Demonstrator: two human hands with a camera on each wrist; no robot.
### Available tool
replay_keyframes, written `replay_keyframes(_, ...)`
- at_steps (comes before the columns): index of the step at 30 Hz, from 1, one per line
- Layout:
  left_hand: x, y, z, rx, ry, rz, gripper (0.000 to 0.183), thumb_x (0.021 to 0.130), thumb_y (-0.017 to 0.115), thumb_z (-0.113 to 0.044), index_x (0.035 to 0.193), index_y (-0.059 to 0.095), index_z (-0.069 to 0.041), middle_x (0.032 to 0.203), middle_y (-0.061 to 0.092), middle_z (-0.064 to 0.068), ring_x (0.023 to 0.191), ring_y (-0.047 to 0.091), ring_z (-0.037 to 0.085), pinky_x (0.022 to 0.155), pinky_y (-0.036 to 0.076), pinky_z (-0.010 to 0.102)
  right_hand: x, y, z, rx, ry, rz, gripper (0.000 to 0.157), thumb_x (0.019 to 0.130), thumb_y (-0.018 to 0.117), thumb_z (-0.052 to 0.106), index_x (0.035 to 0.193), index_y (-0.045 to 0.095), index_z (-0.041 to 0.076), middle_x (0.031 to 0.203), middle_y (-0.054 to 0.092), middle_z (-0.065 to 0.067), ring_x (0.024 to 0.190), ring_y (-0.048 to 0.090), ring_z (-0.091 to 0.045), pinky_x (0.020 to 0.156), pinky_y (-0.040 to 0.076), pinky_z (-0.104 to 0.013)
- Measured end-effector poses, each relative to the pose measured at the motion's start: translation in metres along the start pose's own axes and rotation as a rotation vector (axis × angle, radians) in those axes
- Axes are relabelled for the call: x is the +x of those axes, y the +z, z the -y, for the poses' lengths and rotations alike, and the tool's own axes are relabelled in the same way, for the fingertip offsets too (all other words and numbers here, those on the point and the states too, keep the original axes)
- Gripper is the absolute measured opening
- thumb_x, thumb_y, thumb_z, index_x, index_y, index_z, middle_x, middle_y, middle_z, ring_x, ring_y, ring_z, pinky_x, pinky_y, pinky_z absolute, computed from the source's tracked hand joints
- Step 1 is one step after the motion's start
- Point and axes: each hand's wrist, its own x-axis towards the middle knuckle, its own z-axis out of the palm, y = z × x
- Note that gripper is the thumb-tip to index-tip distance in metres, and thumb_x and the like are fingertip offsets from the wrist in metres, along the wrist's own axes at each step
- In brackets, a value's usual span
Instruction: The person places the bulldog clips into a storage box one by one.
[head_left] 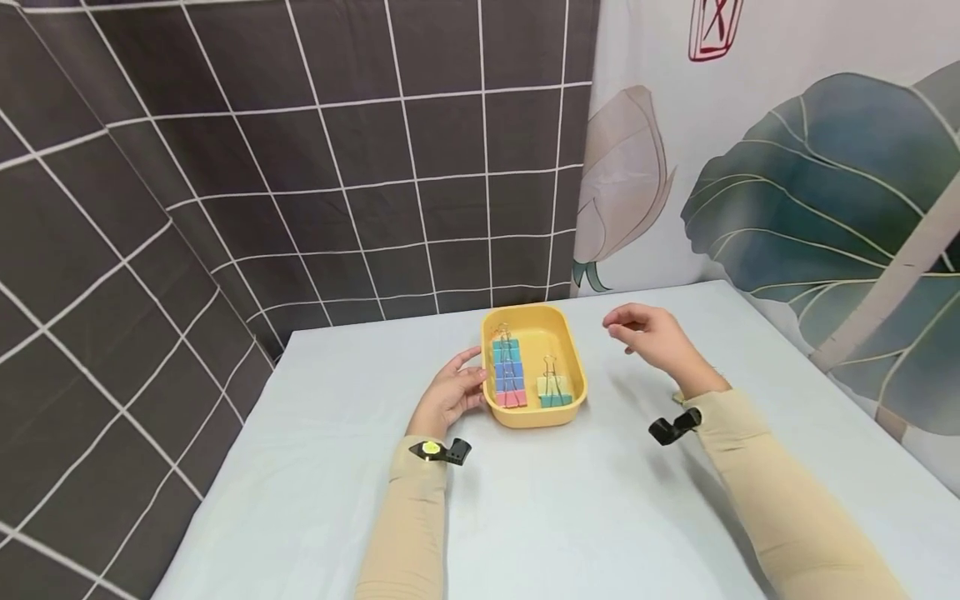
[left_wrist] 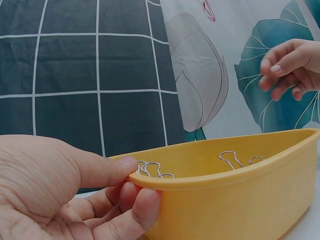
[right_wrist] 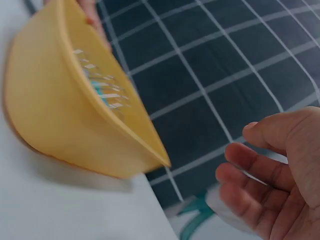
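Note:
A yellow plastic tray (head_left: 534, 418) lies on the table with binder clips in it. Along its left side runs a column of teal clips (head_left: 506, 350), blue clips (head_left: 509, 377) and a pink clip (head_left: 512, 400). Near its front right corner are a pale yellow clip (head_left: 551, 386) and a green clip (head_left: 556, 401). My left hand (head_left: 448, 393) pinches the tray's left rim, thumb on top and fingers outside, as the left wrist view shows. To the tray's right, my right hand (head_left: 651, 335) hovers above the table, fingers loosely bent and holding nothing.
The table (head_left: 315, 517) has a pale cloth over it. A dark cloth with a white grid (head_left: 360, 158) hangs behind and at the left. A white curtain with leaf prints (head_left: 817, 175) hangs at the right. Each wrist wears a black strap (head_left: 675, 426).

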Motion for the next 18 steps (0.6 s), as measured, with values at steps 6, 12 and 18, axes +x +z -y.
replay_keyframes(6, -0.001, 0.0, 0.001, -0.004, 0.003, 0.004, 0.056, 0.1, 0.059, -0.001, 0.151, 0.046, -0.019, 0.123, 0.061, 0.02, 0.081, 0.064, 0.018, 0.063, 0.058, 0.025, -0.019, -0.026, -0.018, 0.052, 0.028, -0.12, 0.028, 0.104, 0.059, 0.021, 0.118, 0.065, -0.002, 0.112, 0.066, -0.024, 0.089, 0.065, -0.014, 0.067, 0.057, -0.021)
replay_keyframes(12, -0.003, 0.001, 0.0, -0.011, 0.001, -0.003, 0.056, 0.099, 0.06, 0.0, 0.15, 0.047, -0.02, 0.124, 0.061, 0.02, 0.082, 0.064, 0.018, 0.064, 0.058, 0.025, -0.035, -0.053, -0.038, -0.058, 0.117, -0.233, 0.036, 0.104, 0.056, 0.03, 0.123, 0.064, 0.0, 0.112, 0.066, -0.023, 0.084, 0.061, -0.007, 0.064, 0.053, -0.014)
replay_keyframes(18, -0.004, 0.001, -0.001, -0.002, -0.004, -0.01, 0.055, 0.099, 0.06, -0.002, 0.15, 0.047, -0.02, 0.123, 0.062, 0.018, 0.081, 0.065, 0.018, 0.066, 0.059, 0.025, -0.044, -0.079, -0.057, -0.16, 0.255, -0.196, 0.043, 0.105, 0.052, 0.035, 0.129, 0.059, 0.0, 0.114, 0.064, -0.023, 0.097, 0.059, -0.029, 0.067, 0.049, -0.019)
